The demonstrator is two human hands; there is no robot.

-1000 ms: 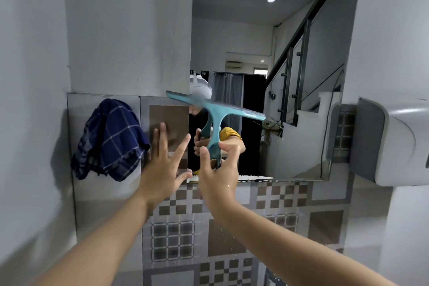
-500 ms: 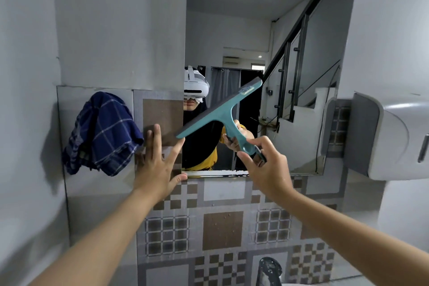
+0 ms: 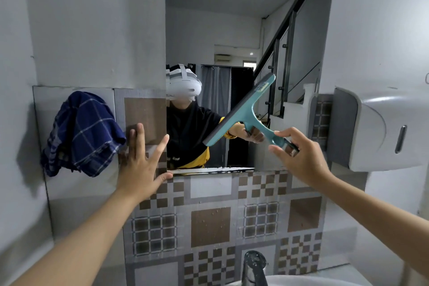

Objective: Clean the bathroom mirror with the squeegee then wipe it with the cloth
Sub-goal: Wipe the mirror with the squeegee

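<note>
Two hands are up in front of me. My right hand has its fingers and thumb curled round the end of the squeegee handle, pinching it near the dark tip. The teal squeegee slants up and to the right, its blade edge running from low left to high right across the lower right part of the mirror; whether the blade touches the glass I cannot tell. My left hand holds nothing: its fingers are straight and spread, laid flat on the tiled wall just left of the mirror's lower left corner, the thumb reaching toward the mirror's bottom edge.

Further left, the dark blue checked cloth hangs bunched on the wall, right beside my left fingertips. Right of the mirror a grey dispenser is fixed to the wall. Near me, at the bottom, the top of a metal tap shows above the pale rim of the basin. The mirror reflects a staircase railing, a curtain and a ceiling light.
</note>
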